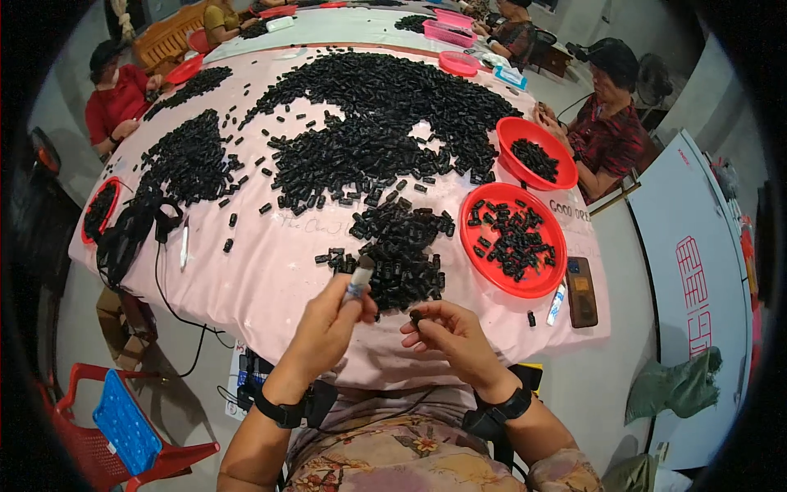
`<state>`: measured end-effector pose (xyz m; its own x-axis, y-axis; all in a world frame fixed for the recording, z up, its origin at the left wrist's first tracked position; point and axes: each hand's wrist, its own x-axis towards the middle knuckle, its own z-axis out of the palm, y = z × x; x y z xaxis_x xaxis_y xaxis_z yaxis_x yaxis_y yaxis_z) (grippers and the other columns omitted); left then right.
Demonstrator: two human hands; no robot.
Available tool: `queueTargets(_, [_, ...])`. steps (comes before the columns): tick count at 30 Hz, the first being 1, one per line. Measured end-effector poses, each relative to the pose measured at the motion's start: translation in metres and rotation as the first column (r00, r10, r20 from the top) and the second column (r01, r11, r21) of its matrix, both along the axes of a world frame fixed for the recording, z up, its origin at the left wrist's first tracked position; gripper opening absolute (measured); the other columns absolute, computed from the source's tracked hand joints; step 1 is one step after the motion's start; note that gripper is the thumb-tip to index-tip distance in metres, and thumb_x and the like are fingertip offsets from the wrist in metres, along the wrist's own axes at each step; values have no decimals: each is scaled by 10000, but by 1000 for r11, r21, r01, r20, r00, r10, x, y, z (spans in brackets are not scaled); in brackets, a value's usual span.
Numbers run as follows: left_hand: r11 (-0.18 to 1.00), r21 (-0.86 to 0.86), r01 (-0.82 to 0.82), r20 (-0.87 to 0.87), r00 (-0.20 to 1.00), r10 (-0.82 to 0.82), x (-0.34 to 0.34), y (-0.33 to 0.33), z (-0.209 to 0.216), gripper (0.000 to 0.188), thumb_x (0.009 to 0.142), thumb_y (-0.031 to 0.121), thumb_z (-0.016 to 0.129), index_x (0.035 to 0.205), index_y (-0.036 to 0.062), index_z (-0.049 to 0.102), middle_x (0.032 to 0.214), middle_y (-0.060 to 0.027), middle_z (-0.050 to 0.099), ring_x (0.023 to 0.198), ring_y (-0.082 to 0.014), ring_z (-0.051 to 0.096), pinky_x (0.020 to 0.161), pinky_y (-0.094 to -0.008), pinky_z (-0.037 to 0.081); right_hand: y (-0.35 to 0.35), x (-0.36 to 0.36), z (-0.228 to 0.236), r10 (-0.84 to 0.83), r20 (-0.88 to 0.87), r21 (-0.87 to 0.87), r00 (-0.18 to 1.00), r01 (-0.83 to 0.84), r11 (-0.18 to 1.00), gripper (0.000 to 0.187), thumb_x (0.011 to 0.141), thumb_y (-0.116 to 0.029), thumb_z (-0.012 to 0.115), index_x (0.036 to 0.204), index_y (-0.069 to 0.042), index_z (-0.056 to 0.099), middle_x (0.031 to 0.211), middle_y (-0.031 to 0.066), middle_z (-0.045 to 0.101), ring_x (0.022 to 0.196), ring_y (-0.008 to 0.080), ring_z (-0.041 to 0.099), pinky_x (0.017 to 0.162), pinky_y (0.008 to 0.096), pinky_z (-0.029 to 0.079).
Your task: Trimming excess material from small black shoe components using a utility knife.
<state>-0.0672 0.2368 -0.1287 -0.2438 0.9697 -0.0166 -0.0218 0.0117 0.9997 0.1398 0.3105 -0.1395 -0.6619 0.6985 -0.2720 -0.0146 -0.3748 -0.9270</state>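
Note:
My left hand (326, 326) is closed around a short white tool (357, 283) with blue markings and a dark tip that points up and away; its exact kind is not clear. To the right of it, my right hand (451, 332) pinches a small black plastic part (416, 316) between thumb and fingers. Just beyond both hands lies a small heap of similar black parts (406, 254). A red basin (469, 258) holding more of these parts stands to the right of that heap.
Large piles of black parts (361, 148) cover the pink tablecloth (270, 303) farther off. A second red basin (507, 131), a phone (583, 295) and a white-and-blue tool (557, 303) lie on the right. A black cable (157, 283) hangs at the left edge. Several people sit around.

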Motion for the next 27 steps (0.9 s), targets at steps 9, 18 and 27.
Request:
queueTargets(9, [977, -87, 193, 31, 981, -191, 28, 1, 5, 150, 941, 99, 568, 1045, 5, 620, 884, 11, 623, 814, -34, 551, 684, -193, 445, -13, 6, 13, -5, -42, 47, 999, 7, 999, 269, 929, -42, 575, 1182, 10, 499, 1043, 132, 651, 906, 176, 667, 773, 272, 553])
queueTargets(18, [977, -65, 204, 87, 976, -198, 40, 1, 15, 130, 900, 117, 634, 973, 11, 654, 767, 28, 621, 694, -34, 534, 607, -190, 428, -21, 6, 14, -58, -15, 245, 998, 60, 968, 278, 890, -15, 622, 1148, 7, 522, 966, 98, 678, 857, 131, 660, 737, 246, 540])
queueTargets(27, [959, -117, 258, -114, 956, -271, 36, 4, 9, 145, 916, 132, 619, 923, -4, 666, 756, 6, 641, 697, -42, 549, 620, -211, 453, -23, 10, 12, -75, 48, 291, 996, 58, 955, 313, 870, 4, 639, 1168, -8, 544, 948, 80, 682, 836, 121, 661, 709, 238, 539])
